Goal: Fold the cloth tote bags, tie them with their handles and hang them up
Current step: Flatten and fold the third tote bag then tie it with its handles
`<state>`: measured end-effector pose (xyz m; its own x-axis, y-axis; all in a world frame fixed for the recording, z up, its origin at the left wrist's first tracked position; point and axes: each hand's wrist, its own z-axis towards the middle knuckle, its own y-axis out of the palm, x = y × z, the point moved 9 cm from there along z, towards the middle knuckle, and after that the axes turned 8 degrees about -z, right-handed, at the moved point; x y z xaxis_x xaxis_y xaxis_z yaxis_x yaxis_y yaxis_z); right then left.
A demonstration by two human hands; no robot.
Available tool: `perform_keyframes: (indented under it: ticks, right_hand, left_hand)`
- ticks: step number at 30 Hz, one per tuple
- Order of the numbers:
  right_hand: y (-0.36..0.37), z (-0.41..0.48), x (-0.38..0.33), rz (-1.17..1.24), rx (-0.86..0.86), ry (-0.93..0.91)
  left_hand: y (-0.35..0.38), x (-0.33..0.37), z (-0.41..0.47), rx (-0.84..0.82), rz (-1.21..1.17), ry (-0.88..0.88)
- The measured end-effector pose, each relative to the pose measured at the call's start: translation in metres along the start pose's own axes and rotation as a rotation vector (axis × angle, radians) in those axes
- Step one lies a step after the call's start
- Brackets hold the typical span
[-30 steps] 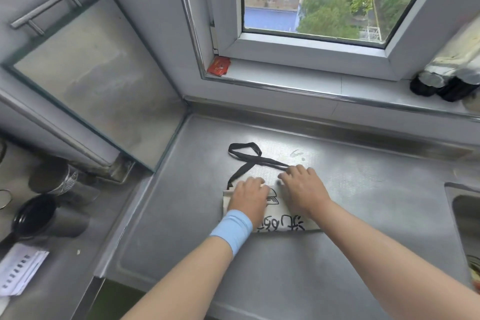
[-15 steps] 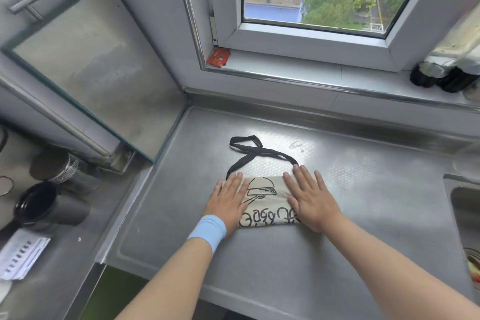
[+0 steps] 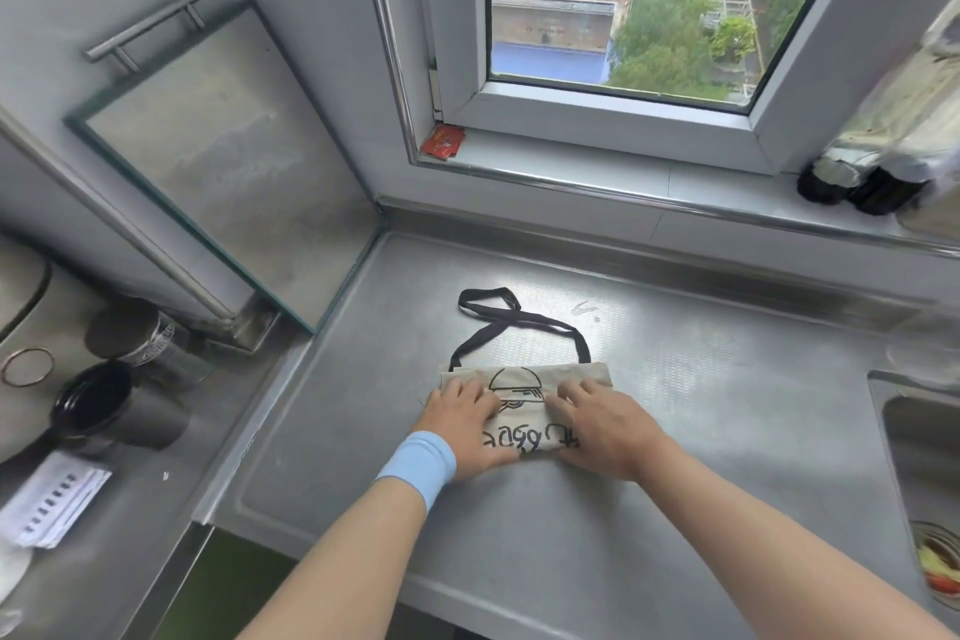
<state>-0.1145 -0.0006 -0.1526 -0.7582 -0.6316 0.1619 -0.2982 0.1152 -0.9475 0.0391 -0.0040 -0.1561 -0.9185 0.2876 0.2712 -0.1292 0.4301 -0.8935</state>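
Note:
A beige cloth tote bag (image 3: 524, 400) with a black drawing and lettering lies folded into a small rectangle on the steel counter (image 3: 701, 379). Its black handles (image 3: 511, 322) trail away from me in loose crossed loops. My left hand (image 3: 465, 424), with a light blue wristband, grips the bag's left side, thumb under the near edge. My right hand (image 3: 605, 426) grips the right side the same way, fingers curled over the cloth. Both hands hide the bag's side edges.
A sink (image 3: 924, 473) with food scraps lies at the right. Dark bottles (image 3: 852, 182) stand on the window sill, a red packet (image 3: 442, 142) at its left end. Left of the counter are metal cups (image 3: 122, 405), a glass panel (image 3: 218, 161) and papers (image 3: 52, 499).
My hands lay flat pressing the folded bag half a second ago; now their fingers curl and grip its two sides, with the near edge lifting. The handles have not moved.

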Motion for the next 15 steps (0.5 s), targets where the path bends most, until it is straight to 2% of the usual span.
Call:
perform_keyframes:
  ticks: [2, 4, 8, 11, 15]
  right_hand:
    - [-0.008, 0.001, 0.001, 0.002, 0.062, -0.015]
    - [-0.016, 0.003, 0.010, 0.049, 0.113, 0.038]
    - [-0.019, 0.014, 0.038, 0.151, 0.079, 0.168]
    - [-0.015, 0.021, 0.054, 0.154, 0.053, 0.239]
    - [-0.018, 0.037, 0.061, 0.093, 0.017, 0.274]
  left_hand:
    - [-0.001, -0.005, -0.003, -0.042, -0.031, 0.033]
    - [-0.009, -0.009, -0.002, -0.016, -0.107, 0.044]
    - [-0.035, -0.033, 0.006, 0.098, -0.370, -0.130]
    - [-0.039, -0.046, 0.011, 0.119, -0.413, -0.241]
    - [-0.038, -0.051, 0.020, 0.144, -0.380, -0.275]
